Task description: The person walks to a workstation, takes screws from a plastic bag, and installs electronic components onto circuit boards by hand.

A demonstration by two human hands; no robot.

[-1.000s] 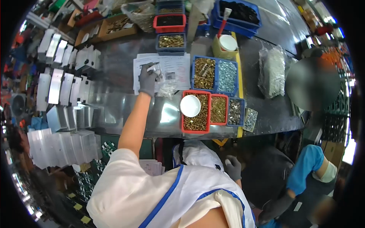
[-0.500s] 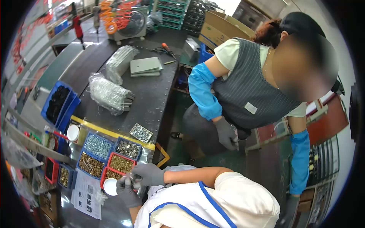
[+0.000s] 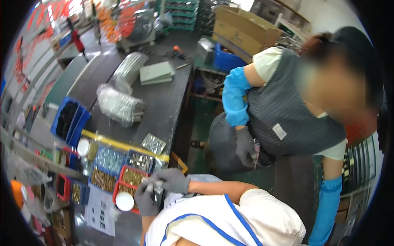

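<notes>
My right hand (image 3: 172,180), in a grey glove, is closed at the near edge of the parts bins. Just below it my left hand (image 3: 147,199), also gloved, is closed with its fingertips close to the right hand's. Between them is a small clear plastic bag (image 3: 158,188), gripped by both hands; its contents are too blurred to tell. Beside my left hand a round white lid or cup (image 3: 124,201) sits over the lower red bin (image 3: 115,196). Beyond are a red bin of brass-coloured parts (image 3: 133,176) and blue bins of screws (image 3: 102,178) and silvery pieces (image 3: 140,161).
A printed sheet (image 3: 99,215) lies left of my hands. Further up the dark bench are a tray of small metal parts (image 3: 154,144), plastic-wrapped bundles (image 3: 119,104) and grey plates (image 3: 156,74). A co-worker (image 3: 283,106) in blue sleeves sits to the right, holding a small item.
The view has shifted slightly, so the bench things sit a little further right. My hands stay together over the bins' edge. The co-worker appears further right and lower.
</notes>
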